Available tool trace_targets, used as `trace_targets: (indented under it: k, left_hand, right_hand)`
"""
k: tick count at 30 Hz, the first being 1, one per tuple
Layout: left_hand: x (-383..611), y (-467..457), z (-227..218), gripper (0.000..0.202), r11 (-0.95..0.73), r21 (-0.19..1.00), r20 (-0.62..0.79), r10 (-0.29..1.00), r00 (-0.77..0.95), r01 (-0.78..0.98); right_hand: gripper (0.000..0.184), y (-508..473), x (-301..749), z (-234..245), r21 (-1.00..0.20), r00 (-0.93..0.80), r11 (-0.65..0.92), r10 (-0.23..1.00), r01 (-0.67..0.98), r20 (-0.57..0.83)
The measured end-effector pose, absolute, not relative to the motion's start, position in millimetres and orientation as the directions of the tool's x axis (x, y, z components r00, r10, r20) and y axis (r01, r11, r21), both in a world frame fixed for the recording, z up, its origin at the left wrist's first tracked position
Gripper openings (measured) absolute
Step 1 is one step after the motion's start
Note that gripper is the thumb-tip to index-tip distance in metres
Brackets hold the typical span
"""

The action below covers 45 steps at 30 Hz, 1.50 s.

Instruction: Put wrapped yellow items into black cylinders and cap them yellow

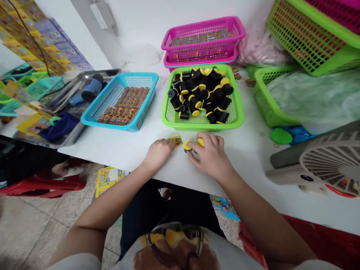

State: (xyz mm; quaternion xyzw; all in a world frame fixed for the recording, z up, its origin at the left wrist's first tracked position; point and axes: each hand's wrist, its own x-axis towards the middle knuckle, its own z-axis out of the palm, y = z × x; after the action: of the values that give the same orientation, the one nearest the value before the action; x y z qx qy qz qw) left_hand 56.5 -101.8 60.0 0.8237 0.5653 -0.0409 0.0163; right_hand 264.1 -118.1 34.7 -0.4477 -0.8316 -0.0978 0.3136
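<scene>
My left hand rests on the white table, its fingers closed on a small yellow printed piece, perhaps a label or wrapper. Just right of it, my right hand is curled around small black cylinders with yellow caps. One capped cylinder shows at the thumb and fingertips; another yellow cap is partly covered by the fingers. Beyond both hands stands a lime green basket heaped with similar black cylinders, most with yellow ends.
A blue basket at left holds rows of small printed pieces. Pink baskets stand by the wall. At right are a green basket with plastic bags and a grey fan. A metal tray lies far left.
</scene>
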Motion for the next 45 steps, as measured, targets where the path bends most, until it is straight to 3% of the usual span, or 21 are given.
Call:
trace_targets:
  k: [3,6,12,16,19,22,26,29,31,34,36,41,45]
  left_hand:
    - [49,-91,69,0.032,-0.384,0.043,-0.127,0.914,0.386,0.922]
    - [43,-74,72,0.018,-0.390,0.181,-0.182,0.889,0.420,0.903]
    - [35,-44,74,0.024,-0.536,0.294,-0.253,0.755,0.605,0.791]
    - [11,-49,82,0.017,-0.634,0.406,-0.110,0.682,0.723,0.658]
    - [-11,-56,81,0.020,-0.732,0.456,0.099,0.607,0.788,0.507]
    - [-22,-61,67,0.027,-0.850,0.367,0.311,0.496,0.811,0.379]
    - [-14,-63,46,0.034,-0.893,0.269,0.377,0.442,0.814,0.360]
    - [0,-63,47,0.037,-0.866,0.291,0.469,0.499,0.729,0.406]
    - [12,-61,57,0.040,-0.820,0.385,0.518,0.571,0.637,0.423]
    - [36,-55,77,0.051,-0.732,0.580,0.540,0.674,0.504,0.358]
    - [52,-49,84,0.061,-0.689,0.661,0.529,0.709,0.465,0.297]
    - [66,-40,65,0.061,-0.634,0.738,0.388,0.680,0.622,0.233]
    - [54,-46,44,0.054,-0.641,0.733,0.340,0.635,0.694,0.227]
  right_hand:
    - [0.017,-108,269,32,-0.135,-0.321,0.595,0.594,0.792,0.737]
    - [0.012,-93,284,30,-0.122,-0.233,0.601,0.478,0.790,0.847]
    - [0.013,-69,314,19,-0.037,-0.223,0.529,0.418,0.848,0.881]
    - [0.010,-64,322,7,0.056,-0.286,0.465,0.440,0.884,0.851]
    - [0.010,-64,324,1,0.075,-0.277,0.412,0.455,0.908,0.846]
    - [0.011,-64,323,0,0.075,-0.242,0.384,0.409,0.920,0.880]
    - [0.015,-66,317,6,0.056,-0.213,0.461,0.297,0.886,0.931]
    - [0.029,-69,308,19,-0.033,-0.105,0.497,0.247,0.867,0.963]
    - [0.041,-68,300,34,-0.125,-0.033,0.573,0.257,0.810,0.966]
    - [0.047,-60,285,66,-0.342,0.025,0.718,0.413,0.607,0.910]
    - [0.047,-53,273,84,-0.486,0.073,0.723,0.522,0.491,0.850]
    - [0.056,-50,254,89,-0.790,0.250,0.572,0.749,0.221,0.613]
    - [0.053,-66,250,67,-0.853,0.167,0.508,0.837,0.116,0.521]
